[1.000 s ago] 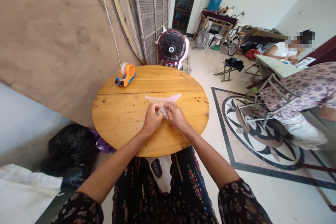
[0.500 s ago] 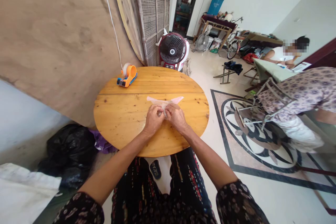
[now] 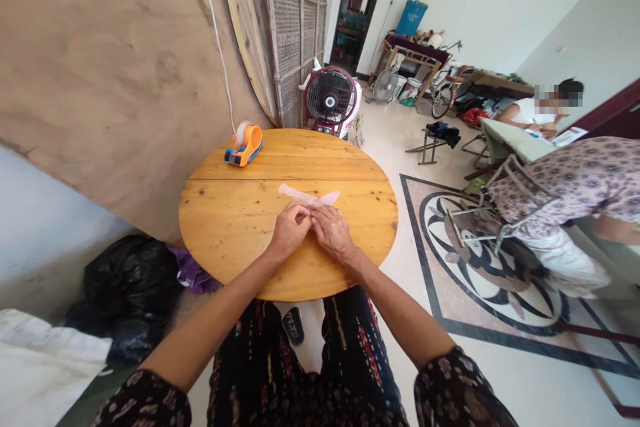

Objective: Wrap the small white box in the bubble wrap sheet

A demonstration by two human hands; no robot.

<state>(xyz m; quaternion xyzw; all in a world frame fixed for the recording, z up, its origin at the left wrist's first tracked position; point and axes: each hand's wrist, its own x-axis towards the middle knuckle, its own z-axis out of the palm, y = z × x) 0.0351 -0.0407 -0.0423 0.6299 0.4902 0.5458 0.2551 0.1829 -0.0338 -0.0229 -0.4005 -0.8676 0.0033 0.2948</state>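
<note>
A thin, pale pink, see-through sheet (image 3: 327, 199), perhaps plastic film, lies gathered over the middle of the round wooden table (image 3: 225, 227). Its two ends spread out left and right beyond my fingertips. My left hand (image 3: 290, 229) pinches the gathered middle between thumb and fingers. Close against it, my right hand (image 3: 334, 232) presses on the same spot, its fingers bent and together. The fingers hide the exact point where they grip. An orange and blue tape dispenser (image 3: 246, 147) with a clear roll stands near the far left edge.
Beyond the table is a dark red fan (image 3: 330, 101). Black plastic bags (image 3: 130, 287) sit on the floor at left. To the right, one person sits at a cloth-covered table (image 3: 520, 139); another person in a patterned top is by a metal-framed chair (image 3: 515, 207).
My right hand has flattened and turned over the gathered sheet, with its fingers reaching toward the left hand. The sheet's right end has drawn in and lowered slightly.
</note>
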